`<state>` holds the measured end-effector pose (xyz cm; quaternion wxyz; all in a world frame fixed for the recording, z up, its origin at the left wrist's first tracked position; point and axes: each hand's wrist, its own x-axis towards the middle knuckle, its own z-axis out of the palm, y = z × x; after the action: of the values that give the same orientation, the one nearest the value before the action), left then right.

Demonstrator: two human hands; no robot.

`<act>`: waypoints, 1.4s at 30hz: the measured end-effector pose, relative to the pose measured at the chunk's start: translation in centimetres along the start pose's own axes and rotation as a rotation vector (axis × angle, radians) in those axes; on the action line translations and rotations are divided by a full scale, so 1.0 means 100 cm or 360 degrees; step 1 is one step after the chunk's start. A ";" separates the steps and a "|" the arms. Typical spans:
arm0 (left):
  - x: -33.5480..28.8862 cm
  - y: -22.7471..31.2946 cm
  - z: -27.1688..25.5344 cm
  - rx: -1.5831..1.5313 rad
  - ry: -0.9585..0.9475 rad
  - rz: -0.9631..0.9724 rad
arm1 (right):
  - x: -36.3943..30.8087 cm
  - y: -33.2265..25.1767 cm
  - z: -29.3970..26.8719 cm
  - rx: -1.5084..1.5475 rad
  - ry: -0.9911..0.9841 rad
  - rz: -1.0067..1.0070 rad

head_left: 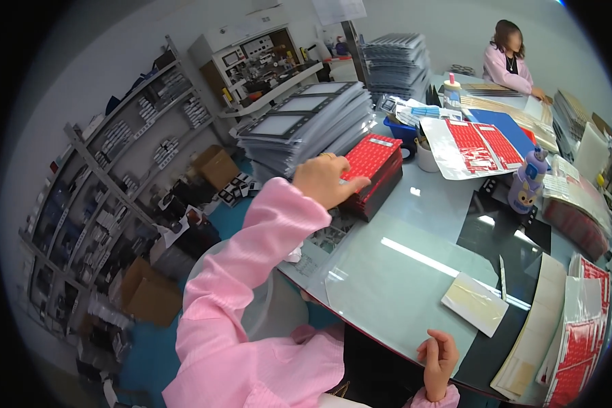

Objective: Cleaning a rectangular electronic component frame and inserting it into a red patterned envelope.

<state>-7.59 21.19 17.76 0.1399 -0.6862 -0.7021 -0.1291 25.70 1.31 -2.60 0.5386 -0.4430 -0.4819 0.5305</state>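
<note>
At the far left, metal shelving [109,183] carries small boxed goods. Next comes a tall, uneven pile of clear-edged sheets [313,129] with black-framed windows on top, standing just beyond the person's reaching arm.

The left hand [330,180] is over the near left end of a red stack [379,158], thumb and fingers spread across its corner; whether they grip it or merely rest there cannot be told, since the hand hides the contact. The stack lies on the left part of the table [425,204], just beside the clear-edged pile, and seems made of many thin, flat layers. Each layer is probably light and fairly flexible, while the whole block is likely to have some weight. The glossy top face looks slippery, so layers could slide over one another if pushed from above. A single layer would best be taken by its edge at a near corner; the whole block is better pinched across its long sides, with the thumb low. Corners are probably the part most easily bent.

To the right, a pale green sheet [387,272] covers the table's near part. The right hand [439,360] hangs by the near edge, fingers loosely curled and holding nothing visible. Farther right lie a pale card [474,304] and a slim white strip [502,277], then red-and-white sheets [574,347].
</note>
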 end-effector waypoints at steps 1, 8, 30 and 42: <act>-0.004 -0.011 -0.011 -0.0267 0.0201 0.0173 | 0.001 -0.002 0.002 0.0007 -0.0009 -0.0006; 0.005 -0.117 -0.029 -0.0234 0.0659 -0.0119 | 0.003 -0.006 0.005 -0.0113 -0.0001 -0.0073; 0.018 -0.139 -0.013 -0.0105 0.0962 0.0336 | -0.002 0.002 0.013 -0.0269 0.0088 -0.0147; 0.017 -0.130 -0.021 0.0028 0.0884 0.0265 | -0.003 0.000 0.014 -0.0349 0.0104 -0.0189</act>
<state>-20.60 21.63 20.49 0.3428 -0.6786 -0.5792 -0.2941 24.31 0.98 -2.39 0.5327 -0.4869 -0.5447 0.4270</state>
